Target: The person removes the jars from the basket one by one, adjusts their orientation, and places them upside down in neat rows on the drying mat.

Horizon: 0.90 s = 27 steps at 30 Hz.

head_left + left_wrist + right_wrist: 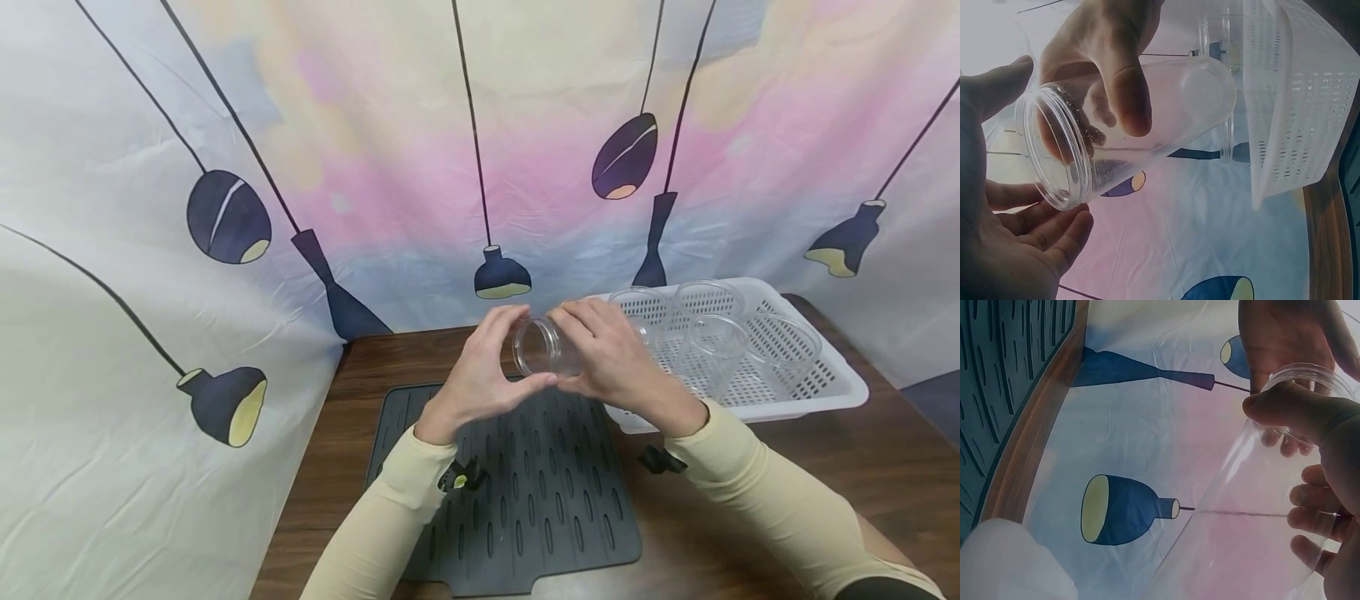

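A clear plastic jar (1166, 119) with a ridged screw-thread mouth lies on its side in the air above the grey mat, its mouth facing left in the head view. My right hand (609, 354) grips it round the body near the mouth, thumb on one side and fingers on the other. Around the mouth, my left hand (487, 367) forms a loose C. Its fingers (1054, 234) lie by the lower rim, and its thumb stands apart from the rim in the left wrist view. Whether those fingers touch the rim I cannot tell.
A white perforated basket (840, 387) stands at the right with several clear jars (716, 350) inside. A dark ridged mat (517, 500) lies on the brown wooden table (315, 467). Behind hangs a cloth (405, 167) printed with lamps.
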Each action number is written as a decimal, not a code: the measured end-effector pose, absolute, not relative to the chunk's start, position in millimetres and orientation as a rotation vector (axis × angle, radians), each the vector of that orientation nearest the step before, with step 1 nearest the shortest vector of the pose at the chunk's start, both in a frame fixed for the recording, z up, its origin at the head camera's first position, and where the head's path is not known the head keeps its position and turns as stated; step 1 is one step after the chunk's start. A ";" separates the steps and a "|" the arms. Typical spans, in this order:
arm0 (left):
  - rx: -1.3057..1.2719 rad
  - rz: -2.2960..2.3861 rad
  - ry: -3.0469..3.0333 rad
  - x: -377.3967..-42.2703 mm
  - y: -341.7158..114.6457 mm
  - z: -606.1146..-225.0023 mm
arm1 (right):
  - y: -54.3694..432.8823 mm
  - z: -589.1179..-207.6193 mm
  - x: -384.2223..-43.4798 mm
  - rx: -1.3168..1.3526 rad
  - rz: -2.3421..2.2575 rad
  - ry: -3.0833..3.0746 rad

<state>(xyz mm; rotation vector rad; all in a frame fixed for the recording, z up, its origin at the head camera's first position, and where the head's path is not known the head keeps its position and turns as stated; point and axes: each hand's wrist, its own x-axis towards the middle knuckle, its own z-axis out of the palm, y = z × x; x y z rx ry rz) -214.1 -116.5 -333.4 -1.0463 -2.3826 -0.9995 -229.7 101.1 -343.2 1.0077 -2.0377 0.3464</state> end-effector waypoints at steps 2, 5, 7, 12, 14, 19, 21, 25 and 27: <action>-1.045 -1.000 -2.382 -213.8 -116.4 -333.5 | 100.4 -343.1 -229.2 1.006 0.337 -2.041; -1.047 -1.005 -2.377 -213.5 -116.3 -333.8 | 99.1 -342.8 -228.7 1.008 0.325 -2.039; -1.046 -1.006 -2.372 -213.3 -116.3 -334.2 | 98.3 -342.8 -228.7 1.009 0.319 -2.034; -1.055 -1.027 -2.344 -214.3 -116.9 -335.8 | 96.2 -343.8 -228.5 1.005 0.304 -2.027; -1.057 -1.035 -2.335 -214.9 -117.2 -336.2 | 95.7 -344.2 -228.3 1.000 0.296 -2.027; -1.050 -1.041 -2.319 -214.9 -117.0 -336.3 | 94.9 -344.5 -228.2 0.994 0.278 -2.033; -1.047 -1.041 -2.303 -214.9 -116.7 -336.4 | 94.6 -344.4 -228.2 0.993 0.273 -2.034; -1.039 -1.028 -2.262 -214.6 -116.5 -336.8 | 94.1 -343.9 -228.1 0.992 0.261 -2.028; -1.035 -1.012 -2.244 -214.5 -116.7 -336.7 | 93.8 -343.5 -228.3 0.993 0.254 -2.020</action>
